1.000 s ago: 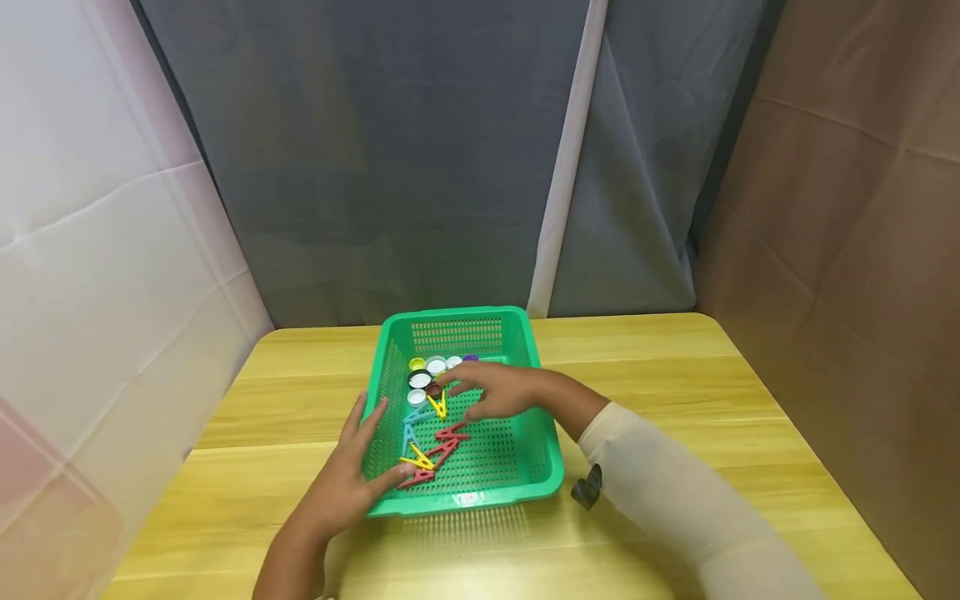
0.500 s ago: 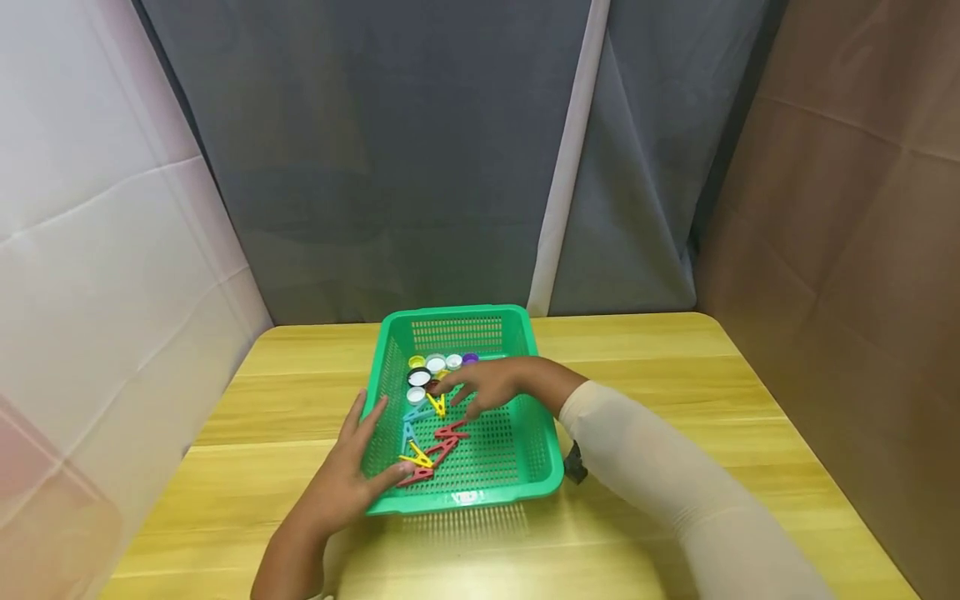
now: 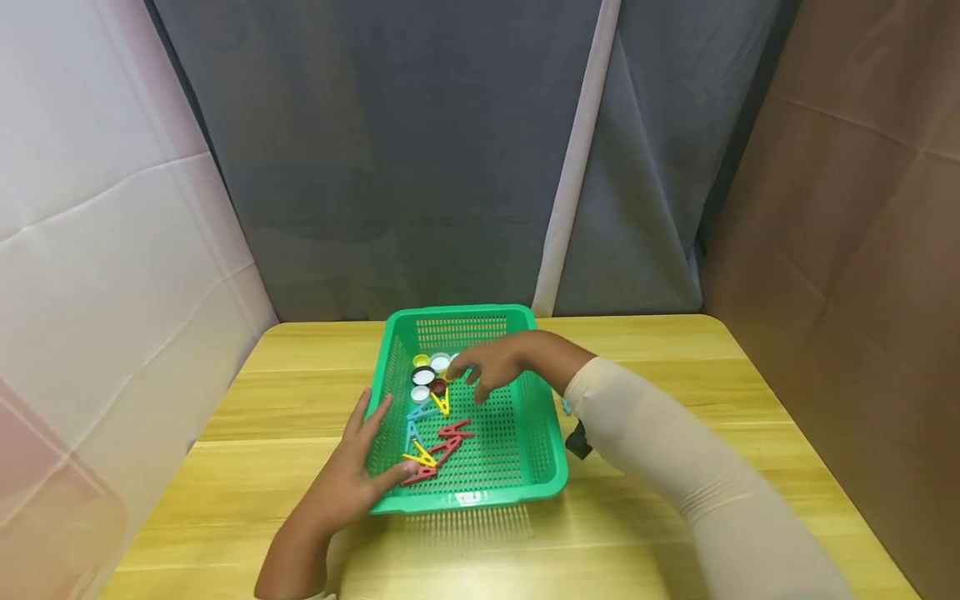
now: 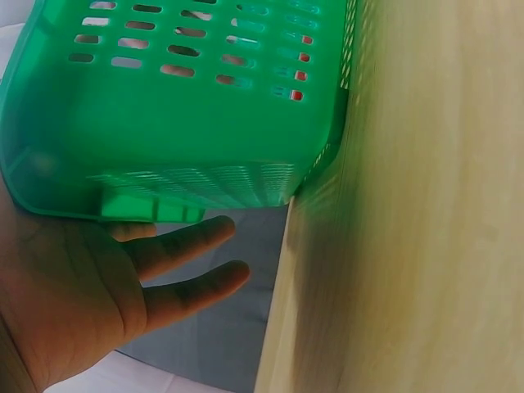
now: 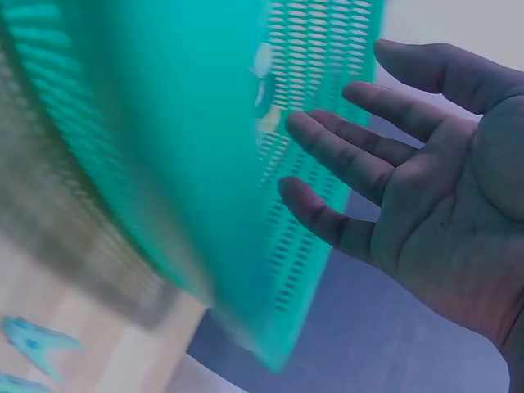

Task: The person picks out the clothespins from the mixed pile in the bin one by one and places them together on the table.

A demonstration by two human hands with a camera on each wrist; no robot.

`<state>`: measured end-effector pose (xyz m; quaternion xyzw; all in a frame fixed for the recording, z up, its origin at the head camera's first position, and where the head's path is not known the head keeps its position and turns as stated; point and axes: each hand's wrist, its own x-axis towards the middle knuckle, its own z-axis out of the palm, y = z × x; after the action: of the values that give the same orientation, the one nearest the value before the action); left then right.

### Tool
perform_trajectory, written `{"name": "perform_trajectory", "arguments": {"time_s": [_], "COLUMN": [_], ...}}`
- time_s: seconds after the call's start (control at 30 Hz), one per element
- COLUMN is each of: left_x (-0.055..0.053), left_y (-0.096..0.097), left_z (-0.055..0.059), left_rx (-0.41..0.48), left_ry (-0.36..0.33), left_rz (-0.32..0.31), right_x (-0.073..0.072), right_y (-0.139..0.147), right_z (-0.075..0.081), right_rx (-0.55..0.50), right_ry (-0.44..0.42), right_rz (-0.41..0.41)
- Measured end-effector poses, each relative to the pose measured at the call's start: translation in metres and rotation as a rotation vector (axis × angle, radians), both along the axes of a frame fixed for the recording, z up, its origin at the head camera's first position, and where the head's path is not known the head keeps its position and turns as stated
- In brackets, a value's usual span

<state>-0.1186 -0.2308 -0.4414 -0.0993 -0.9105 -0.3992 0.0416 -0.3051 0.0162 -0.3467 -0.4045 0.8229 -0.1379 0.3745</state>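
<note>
presently | left hand [image 3: 352, 479] straight-fingered against green rectangular plastic basket [image 3: 510, 495]; right hand [image 3: 497, 365] relaxed, empty | risk: beige fabric sleeve [image 3: 645, 442] could bump basket, jolting white round plastic cap [image 3: 420, 393]

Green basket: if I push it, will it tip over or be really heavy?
The green basket is probably light for its size: it looks plastic and full of holes, with small clothespins and caps inside. It would likely slide, not tip, since its base looks broad and flat. With so many slots, it may bend if squeezed.
</note>
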Motion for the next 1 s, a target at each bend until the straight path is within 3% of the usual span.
{"name": "perform_trajectory", "arguments": {"time_s": [0.13, 0.3, 0.47, 0.67, 0.83, 1.0], "left_x": [-0.001, -0.001, -0.001, 0.000, 0.001, 0.002], "left_y": [0.000, 0.000, 0.000, 0.000, -0.001, -0.001], "left_z": [0.001, 0.000, -0.001, 0.000, -0.001, 0.000], "left_rx": [-0.001, 0.003, 0.008, 0.000, 0.001, 0.001], "left_ry": [0.006, 0.002, 0.009, 0.012, -0.002, -0.010], "left_rz": [-0.004, -0.007, -0.011, -0.008, -0.010, -0.002], "right_x": [-0.003, -0.003, -0.005, -0.006, -0.005, -0.006], "right_y": [-0.005, -0.021, -0.031, -0.037, -0.038, -0.039], "right_z": [0.017, 0.020, 0.010, -0.012, -0.026, -0.035], "right_rx": [-0.021, -0.114, -0.229, -0.278, -0.252, -0.185], "right_ry": [0.031, -0.041, -0.123, -0.156, -0.168, -0.184], "right_rz": [0.003, -0.021, -0.063, -0.081, -0.106, -0.078]}}
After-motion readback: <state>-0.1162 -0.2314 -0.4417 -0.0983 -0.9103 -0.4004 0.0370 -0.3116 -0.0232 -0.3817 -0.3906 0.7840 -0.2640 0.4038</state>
